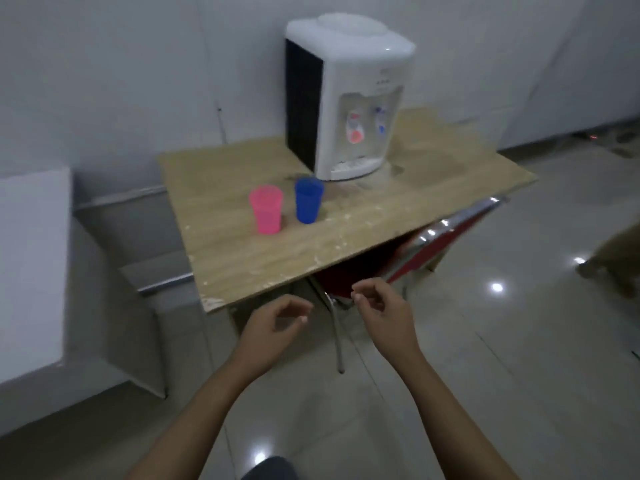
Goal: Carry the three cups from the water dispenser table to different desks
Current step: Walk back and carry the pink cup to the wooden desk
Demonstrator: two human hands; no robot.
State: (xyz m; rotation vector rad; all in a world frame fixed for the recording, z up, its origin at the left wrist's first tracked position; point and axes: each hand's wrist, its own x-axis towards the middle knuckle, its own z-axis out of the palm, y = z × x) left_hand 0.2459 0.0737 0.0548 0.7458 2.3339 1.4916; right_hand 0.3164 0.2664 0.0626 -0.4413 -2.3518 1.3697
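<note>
Nearest the camera, at 6 o'clock, a dark rounded shape [268,469], cut by the lower edge; cannot tell what it is. Both forearms reach up from the bottom edge over the pale glossy tiled floor [485,358].

Left hand [273,322], at about 6 o'clock: grip half open, fingers curled loosely toward the thumb, holding nothing. Right hand [382,306], just at its 3 o'clock side: grip likewise half open, fingers curled, holding nothing. The two hands are near each other, not touching, both short of the near edge of the surface [242,258].

The surface is a worn wood-grain board with chipped, pale-flecked edges. Beneath it, at 1 o'clock from the hands, a red chair [446,242] with metal legs, partly hidden.

On the surface, near centre: pink cup [265,209], upright, translucent. Blue cup [309,200], upright, just beside the pink cup at its 3 o'clock, apart from it. Only two cups in view.

Behind the blue cup, at 12 o'clock: white water dispenser [349,95] with a black side panel, a red tap and a blue tap. Blue cup sits close to its base.

At 9 o'clock, a white box-like unit [33,268], blurred. Grey wall [138,64] behind everything.
</note>
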